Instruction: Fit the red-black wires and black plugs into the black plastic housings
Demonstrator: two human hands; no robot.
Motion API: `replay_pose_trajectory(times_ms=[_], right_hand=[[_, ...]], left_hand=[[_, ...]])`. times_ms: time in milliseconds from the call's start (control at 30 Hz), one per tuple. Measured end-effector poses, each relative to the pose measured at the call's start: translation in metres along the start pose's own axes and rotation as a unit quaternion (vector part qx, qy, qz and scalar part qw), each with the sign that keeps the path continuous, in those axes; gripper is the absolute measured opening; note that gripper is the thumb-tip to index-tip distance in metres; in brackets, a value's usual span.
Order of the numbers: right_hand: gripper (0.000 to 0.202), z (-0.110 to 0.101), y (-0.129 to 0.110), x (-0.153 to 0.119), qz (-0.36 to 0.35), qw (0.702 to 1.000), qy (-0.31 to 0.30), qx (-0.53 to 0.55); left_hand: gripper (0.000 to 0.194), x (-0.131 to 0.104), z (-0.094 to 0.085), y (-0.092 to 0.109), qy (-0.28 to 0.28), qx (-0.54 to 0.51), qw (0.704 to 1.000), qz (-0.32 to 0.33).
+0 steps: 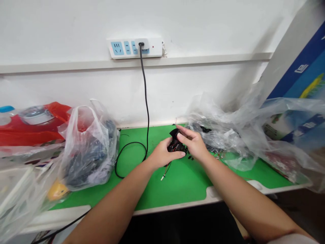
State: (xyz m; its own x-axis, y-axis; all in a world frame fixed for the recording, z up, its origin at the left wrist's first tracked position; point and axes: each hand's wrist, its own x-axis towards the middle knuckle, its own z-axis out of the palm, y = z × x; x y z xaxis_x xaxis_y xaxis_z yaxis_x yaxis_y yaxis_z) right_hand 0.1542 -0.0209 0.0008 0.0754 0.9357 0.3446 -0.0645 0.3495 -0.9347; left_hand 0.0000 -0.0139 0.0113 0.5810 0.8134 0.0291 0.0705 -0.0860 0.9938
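Observation:
Over the middle of the green tabletop, a black plastic part with wires (174,146) is held between both hands. Its exact kind cannot be made out, since fingers cover much of it. My left hand (164,153) grips its left and near side, thumb along the front. My right hand (191,140) closes on its upper right side with thumb and fingers. Thin red and black wires hang below, ending in a small white connector (163,177). Small black pieces (191,157) lie just beside my right hand.
A black cable (145,84) drops from the wall power strip (135,48) and loops on the green table (182,191). Filled plastic bags (87,149) crowd the left; crumpled clear plastic bags (228,130) and a blue box (302,78) occupy the right.

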Motion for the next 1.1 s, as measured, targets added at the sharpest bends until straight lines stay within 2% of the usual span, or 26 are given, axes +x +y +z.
replay_pose_trajectory(times_ms=[100,267,467,533,600,667,733,833,933,1033,1100], right_hand=[[0.047,0.003,0.000,-0.004,-0.021,0.999,0.008,-0.038],[0.047,0.004,0.001,-0.008,-0.035,0.997,0.013,-0.067],[0.047,0.005,-0.003,-0.010,-0.053,0.992,-0.029,-0.108],[0.044,0.004,-0.002,-0.009,-0.050,0.993,-0.038,-0.100],[0.041,0.003,0.001,-0.006,-0.029,0.998,-0.041,-0.046],[0.043,0.001,0.005,-0.002,0.005,0.999,-0.022,0.033],[0.048,-0.003,0.009,0.004,0.038,0.995,0.022,0.086],[0.053,-0.009,0.010,0.012,0.066,0.989,0.098,0.093],[0.054,-0.012,0.011,0.017,0.066,0.985,0.133,0.083],[0.056,-0.014,0.014,0.021,0.058,0.987,0.135,0.068],[0.060,-0.015,0.018,0.023,0.061,0.987,0.137,0.060]], left_hand=[[0.050,0.004,0.000,-0.009,0.004,0.041,0.998,0.048],[0.042,0.004,0.001,-0.013,0.022,0.057,0.996,0.058],[0.041,0.005,0.001,-0.014,0.050,0.047,0.995,0.066],[0.044,0.005,0.000,-0.013,0.052,0.048,0.996,0.059],[0.045,0.004,0.000,-0.011,0.053,0.062,0.995,0.053],[0.047,0.003,0.000,-0.008,0.058,0.078,0.994,0.055],[0.048,0.002,0.001,-0.005,0.064,0.083,0.992,0.065],[0.051,0.000,0.002,-0.006,0.071,0.075,0.991,0.082],[0.062,-0.001,0.001,-0.011,0.107,0.098,0.984,0.101],[0.074,-0.004,0.002,-0.009,0.154,0.210,0.957,0.131],[0.071,-0.014,0.010,0.005,0.179,0.300,0.923,0.161]])
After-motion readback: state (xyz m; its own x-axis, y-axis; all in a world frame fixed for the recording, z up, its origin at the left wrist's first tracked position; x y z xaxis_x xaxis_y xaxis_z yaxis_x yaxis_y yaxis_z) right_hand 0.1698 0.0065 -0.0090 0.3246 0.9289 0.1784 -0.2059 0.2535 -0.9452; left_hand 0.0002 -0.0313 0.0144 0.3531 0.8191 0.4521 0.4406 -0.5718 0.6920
